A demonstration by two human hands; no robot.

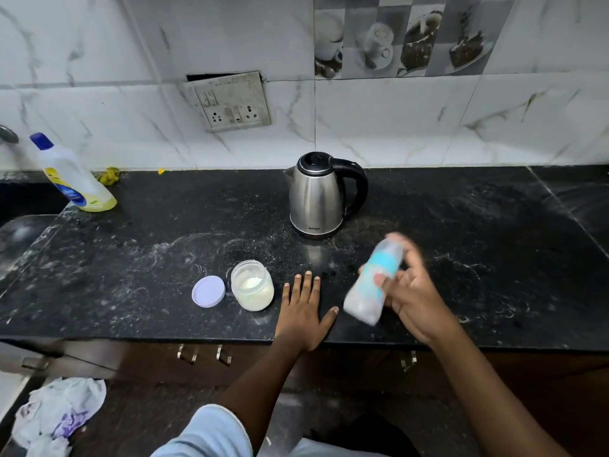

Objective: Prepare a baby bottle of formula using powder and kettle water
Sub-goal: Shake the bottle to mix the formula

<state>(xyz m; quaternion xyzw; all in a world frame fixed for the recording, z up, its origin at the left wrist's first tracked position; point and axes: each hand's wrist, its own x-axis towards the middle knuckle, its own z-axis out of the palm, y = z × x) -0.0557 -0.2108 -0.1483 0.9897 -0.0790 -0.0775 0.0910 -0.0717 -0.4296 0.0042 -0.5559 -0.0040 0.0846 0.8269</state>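
My right hand (412, 291) grips a baby bottle (372, 285) with a turquoise ring, tilted and motion-blurred above the black counter (148, 258); it holds pale, milky contents. My left hand (304, 308) rests flat on the counter, fingers spread, holding nothing. Left of it stands an open clear jar of white powder (252, 285), and its lilac lid (208, 291) lies beside the jar. A steel kettle (318, 196) with a black handle and shut lid stands behind, near the wall.
A dish-soap bottle (71, 174) with a blue cap leans at the counter's far left by the sink (19, 232). A wall socket plate (230, 100) hangs above. Drawer handles (204, 352) sit below the counter edge. A crumpled cloth (56, 417) lies on the floor.
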